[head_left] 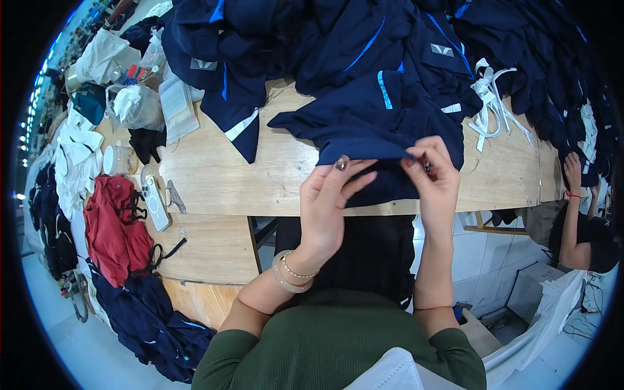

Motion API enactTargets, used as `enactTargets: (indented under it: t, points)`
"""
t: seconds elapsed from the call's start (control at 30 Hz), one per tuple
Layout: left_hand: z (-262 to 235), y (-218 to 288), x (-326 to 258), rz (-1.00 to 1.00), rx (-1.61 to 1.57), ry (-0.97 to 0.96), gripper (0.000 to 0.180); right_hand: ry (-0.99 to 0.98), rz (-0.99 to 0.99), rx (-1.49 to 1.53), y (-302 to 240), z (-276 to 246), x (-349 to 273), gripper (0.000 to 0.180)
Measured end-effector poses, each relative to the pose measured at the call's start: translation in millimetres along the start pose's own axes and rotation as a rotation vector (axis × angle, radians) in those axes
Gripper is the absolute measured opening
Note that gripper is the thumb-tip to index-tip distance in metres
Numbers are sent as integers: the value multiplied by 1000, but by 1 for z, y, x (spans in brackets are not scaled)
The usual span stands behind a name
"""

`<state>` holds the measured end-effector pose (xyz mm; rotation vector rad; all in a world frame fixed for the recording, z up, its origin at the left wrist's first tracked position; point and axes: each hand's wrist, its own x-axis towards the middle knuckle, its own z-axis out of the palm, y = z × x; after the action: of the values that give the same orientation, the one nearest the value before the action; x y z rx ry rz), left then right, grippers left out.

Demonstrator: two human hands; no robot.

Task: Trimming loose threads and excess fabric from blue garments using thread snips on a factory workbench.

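- Presently the left hand (331, 195) and right hand (432, 179) both pinch the near edge of a navy garment (370, 123), which lies on the wooden counter (221, 175) with its hem drooping over the counter's front edge.
- Grip state: left fingers closed on the fabric fold, thumb on top; right fingers closed on the same edge, apparently with a small dark tool (428, 166) tucked between them. What the tool is cannot be told.
- Risk: if it is a blade or snip, it sits close to the left fingertips; a slip along the fold could nick skin or cloth.
- Risk: the garment overhangs the counter edge, so a loosened pinch may let it slide down to the lap.
- Risk: the heap of navy clothes (312, 39) at the far side of the counter touches the held piece; a tug could drag neighbours along.
- Risk: white ties (494, 97) right of the garment could snag.
- Another person's hand (573, 170) works beyond the counter's right end, well apart.
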<state>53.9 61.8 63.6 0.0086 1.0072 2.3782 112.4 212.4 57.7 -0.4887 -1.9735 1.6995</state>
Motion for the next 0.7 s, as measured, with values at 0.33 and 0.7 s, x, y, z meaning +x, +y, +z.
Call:
enactTargets:
  t: [0.33,0.7]
  points:
    - [-21,21,20,677,1290,-219,43,-92,429,499,-2,-13,21,9]
    - [-39,7,43,-191,332,-364,25,-108,468,491,-2,-18,38,11]
